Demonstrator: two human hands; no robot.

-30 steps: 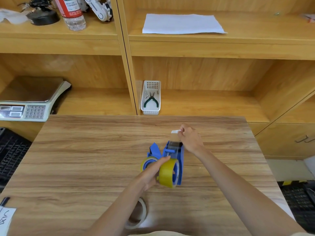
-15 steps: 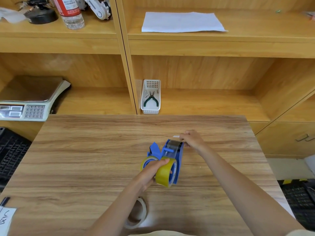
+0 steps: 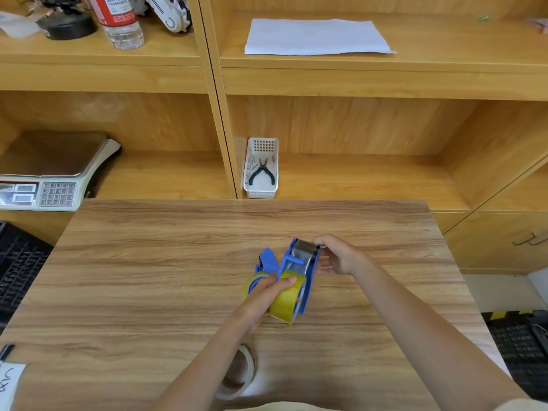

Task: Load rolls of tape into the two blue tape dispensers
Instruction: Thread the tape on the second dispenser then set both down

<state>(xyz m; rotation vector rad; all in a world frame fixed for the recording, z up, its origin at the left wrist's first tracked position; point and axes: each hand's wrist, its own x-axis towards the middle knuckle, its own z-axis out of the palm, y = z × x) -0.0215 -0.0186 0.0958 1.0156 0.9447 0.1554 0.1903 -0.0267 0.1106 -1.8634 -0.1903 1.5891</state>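
A blue tape dispenser [image 3: 307, 269] stands on the wooden table [image 3: 148, 277] with a yellow tape roll [image 3: 286, 302] in it. My left hand [image 3: 267, 295] grips that roll from the left. My right hand [image 3: 336, 258] holds the dispenser's front end beside its grey roller, where the clear tape strip lies. A second blue dispenser [image 3: 267, 261] with its own yellow roll [image 3: 252, 283] sits just to the left, partly hidden by my left hand. A nearly used-up whitish tape roll [image 3: 240, 378] lies near the front edge under my left forearm.
Behind the table are wooden shelves: a weighing scale [image 3: 50, 179] at left, a white basket [image 3: 261, 170] holding pliers in the middle, a paper sheet [image 3: 314, 37] and a bottle [image 3: 120, 20] above. A paper note [image 3: 9, 381] lies at the table's front left corner.
My right hand has come down from pulling the tape end upward and now sits lower, at the dispenser's front. The dispenser has tilted slightly. My left hand stays on the roll.
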